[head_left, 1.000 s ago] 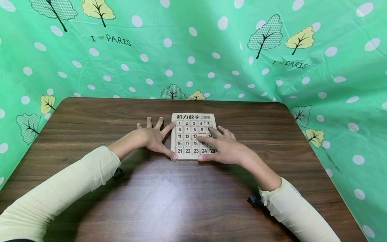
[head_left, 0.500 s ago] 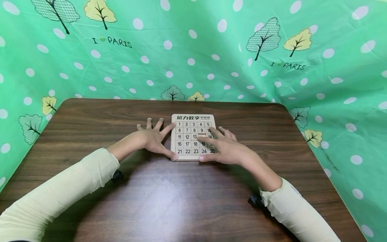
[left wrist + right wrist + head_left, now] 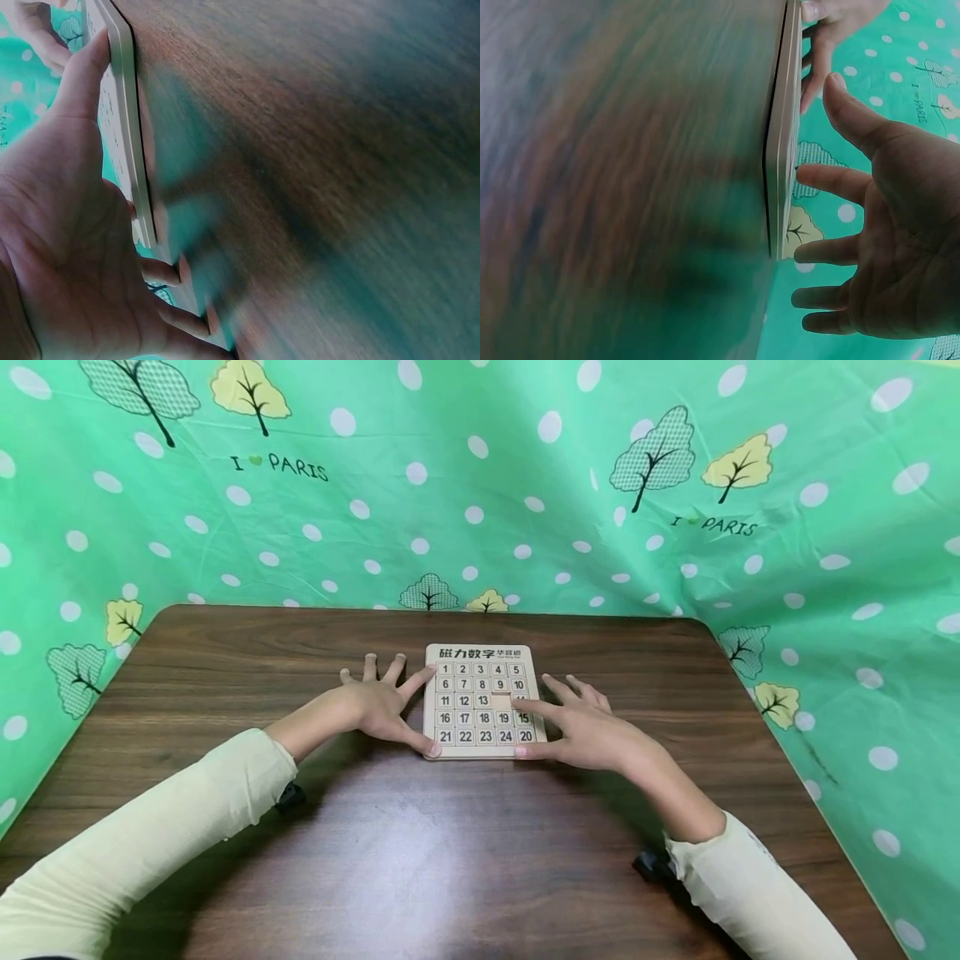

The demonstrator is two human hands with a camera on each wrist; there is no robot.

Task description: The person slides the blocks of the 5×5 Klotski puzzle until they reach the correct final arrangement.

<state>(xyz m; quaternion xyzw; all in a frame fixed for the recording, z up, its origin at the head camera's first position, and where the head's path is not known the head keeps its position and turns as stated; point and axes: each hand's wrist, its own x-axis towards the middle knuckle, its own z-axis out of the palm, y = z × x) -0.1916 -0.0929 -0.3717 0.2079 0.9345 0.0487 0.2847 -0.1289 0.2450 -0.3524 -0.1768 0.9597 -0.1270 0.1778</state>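
A pale sliding number puzzle lies flat on the table, with black numbered tiles in rows and Chinese lettering along its top. An open slot shows right of tile 13. My left hand is spread out, its thumb at the board's lower left corner and its index finger at the upper left edge. Over the right side reaches my right hand, fingers extended; the index fingertip is at tile 14, partly covering it, and the thumb lies by the bottom edge. In the right wrist view the fingers stand slightly apart.
The brown wood-grain table extends all round the board. Behind and beside it hangs a green curtain with white dots and printed trees. Dark devices sit at both wrists, such as the one by the right cuff.
My right hand has shifted to the right, its index finger moving from the slot area toward tile 14. Tiles 10, 15, 19 and 20 are now uncovered. My left hand stays in place.
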